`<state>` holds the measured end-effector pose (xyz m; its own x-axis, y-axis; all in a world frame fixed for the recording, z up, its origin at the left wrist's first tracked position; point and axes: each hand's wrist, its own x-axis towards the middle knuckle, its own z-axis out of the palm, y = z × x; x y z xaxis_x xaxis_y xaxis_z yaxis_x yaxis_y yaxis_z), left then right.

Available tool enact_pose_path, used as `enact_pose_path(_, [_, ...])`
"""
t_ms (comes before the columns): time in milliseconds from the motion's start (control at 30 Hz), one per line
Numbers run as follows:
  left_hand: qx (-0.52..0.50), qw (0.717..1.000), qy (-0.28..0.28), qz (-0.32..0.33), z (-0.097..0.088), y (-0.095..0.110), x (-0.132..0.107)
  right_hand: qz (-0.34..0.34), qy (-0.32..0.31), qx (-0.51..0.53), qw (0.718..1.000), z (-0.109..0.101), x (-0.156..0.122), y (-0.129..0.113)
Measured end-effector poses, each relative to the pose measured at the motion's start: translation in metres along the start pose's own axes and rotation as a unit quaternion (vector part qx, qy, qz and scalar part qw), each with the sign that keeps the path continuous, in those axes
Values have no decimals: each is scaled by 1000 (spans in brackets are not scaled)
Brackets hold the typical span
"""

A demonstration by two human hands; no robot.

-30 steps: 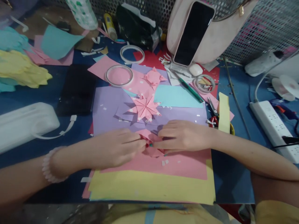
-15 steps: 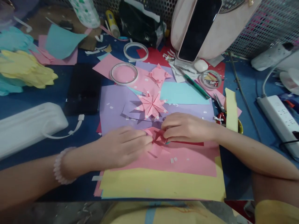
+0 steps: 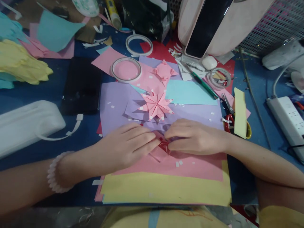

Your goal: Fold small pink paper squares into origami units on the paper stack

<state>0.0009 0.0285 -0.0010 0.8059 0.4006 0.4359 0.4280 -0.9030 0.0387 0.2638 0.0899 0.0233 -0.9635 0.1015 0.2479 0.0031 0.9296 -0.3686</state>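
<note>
Between my hands, low over a pink paper sheet [image 3: 199, 167], is a small folded pink and red paper piece [image 3: 163, 146]. My left hand [image 3: 129, 144] pinches its left side, palm down. From the right, my right hand [image 3: 196, 136] grips the other side with thumb and fingers together. Fingers cover much of the folds. Just beyond the hands lies a pink folded paper star [image 3: 157, 106] with small white bits on its points. Behind it rests another pink folded paper shape [image 3: 164, 72].
Tape rolls [image 3: 139, 45], a green craft knife [image 3: 204, 85] and red-handled scissors [image 3: 229, 117] lie around the stacked coloured paper [image 3: 166, 190]. To the left are a black phone [image 3: 82, 85] and a white device [image 3: 28, 129]. A power strip [image 3: 288, 123] stands right.
The folded piece has turned between my fingers and shows more red. Both hands sit slightly lower and farther right in view, while the camera has tilted a little downward.
</note>
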Motion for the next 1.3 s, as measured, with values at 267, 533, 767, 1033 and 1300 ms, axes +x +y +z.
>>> enact_pose_path(267, [-3, 1000, 23, 9, -1, -3, 8, -42, 8, -227, 973, -5, 1, -21])
enact_pose_path(533, [-17, 1000, 10, 8, 0, -5, 6, -35, -2, -243, 969, -6, 1, -33])
enact_pose_path(767, [-3, 999, -23, 22, 4, -2, -2, -42, -60, -176, 982, -9, 1, -27])
enact_pose_path(1033, [-21, 998, -62, 22, 12, -1, -10, -34, -77, -154, 985, -11, 3, -28])
enact_pose_path(1300, [-3, 999, -32, 32, 8, -2, -3, -7, -143, -33, 989, -21, 20, -6])
